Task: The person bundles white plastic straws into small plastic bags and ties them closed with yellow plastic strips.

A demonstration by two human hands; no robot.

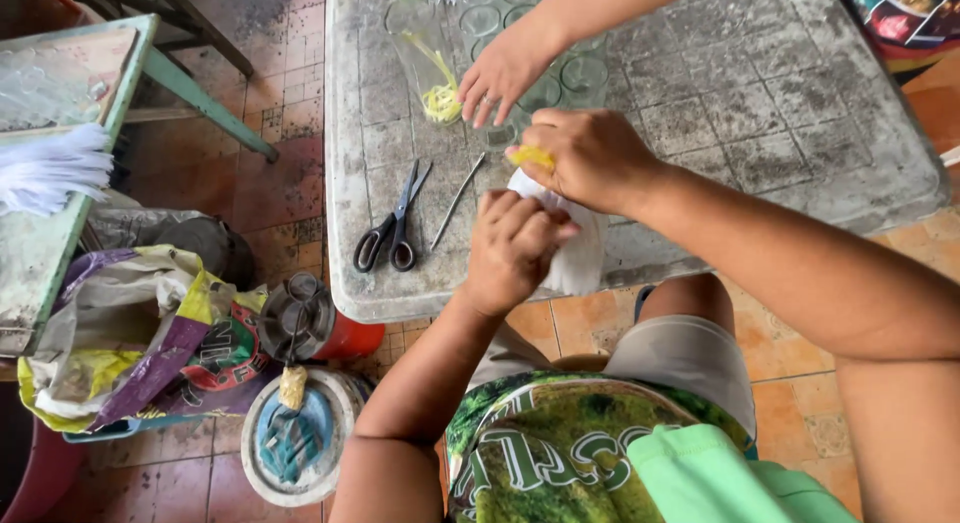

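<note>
I see my left hand (pixel 512 251) pinching a small white bag (pixel 578 253), just below my right hand (pixel 585 158), whose closed fingers grip yellow bands (pixel 532 158) at the bag's top. Scissors (pixel 392 223) lie left.

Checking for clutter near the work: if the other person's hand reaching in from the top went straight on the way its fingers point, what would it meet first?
Probably the yellow rubber bands in the clear plastic bag, just beyond the co-worker's hand.
</note>
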